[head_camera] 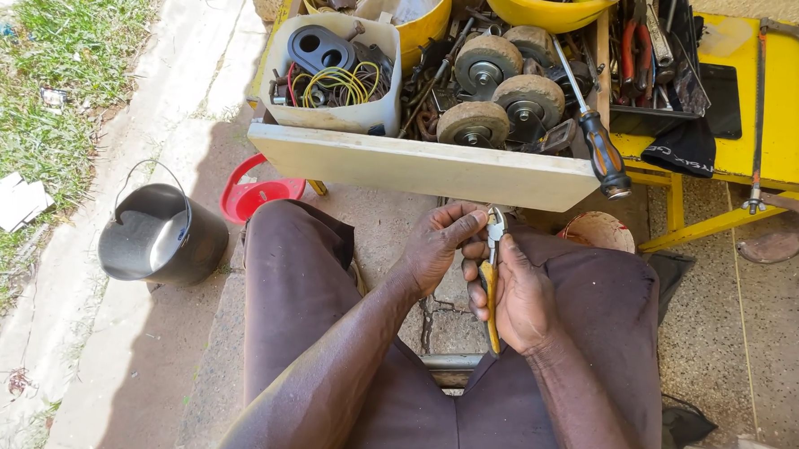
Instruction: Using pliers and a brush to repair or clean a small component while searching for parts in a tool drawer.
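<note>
Seemingly mid-job, the right hand [522, 297] is closed around yellow-handled metal pliers [492, 273] above the lap, while the left hand [439, 244] pinches something too small to identify at their tip, just below the cream wooden tool tray [420, 167].

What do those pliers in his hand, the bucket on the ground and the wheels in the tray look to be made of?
Pliers in the right hand: grey metal jaws, yellow handles that look plastic-coated. Bucket: dull grey metal by its sheen, with a thin wire handle. Wheels: metal hubs with tan, dusty treads, probably rubber or hard plastic; the dirt leaves that open.
</note>
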